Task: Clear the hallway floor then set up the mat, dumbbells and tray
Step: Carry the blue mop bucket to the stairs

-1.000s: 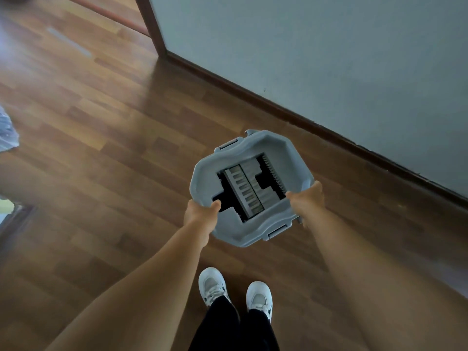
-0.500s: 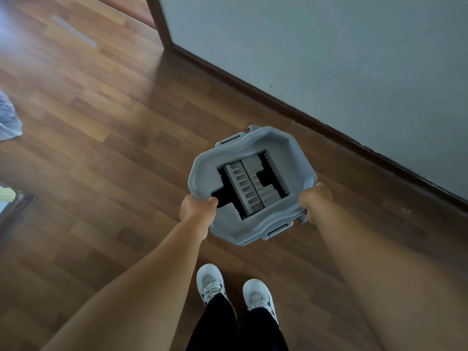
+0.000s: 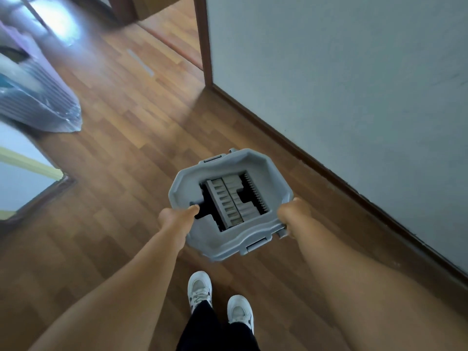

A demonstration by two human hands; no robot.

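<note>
Wood floor (image 3: 114, 153); L hand (image 3: 174, 219) + R hand (image 3: 295, 211) grip rim of grey wringer bucket (image 3: 231, 201).

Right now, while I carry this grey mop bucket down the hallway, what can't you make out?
Head view:
Fingers of left hand and right hand: hidden under the mop bucket rim.
Its inside: hidden by the wringer insert and shadow.
Plastic-wrapped thing, far left: blurred, cut off by the edge.
Room beyond the doorway: cut off by the top edge.

bare wood floor (image 3: 131, 138) ahead, wall (image 3: 342, 84) close right, plastic-wrapped bundle (image 3: 38, 102) far left
</note>
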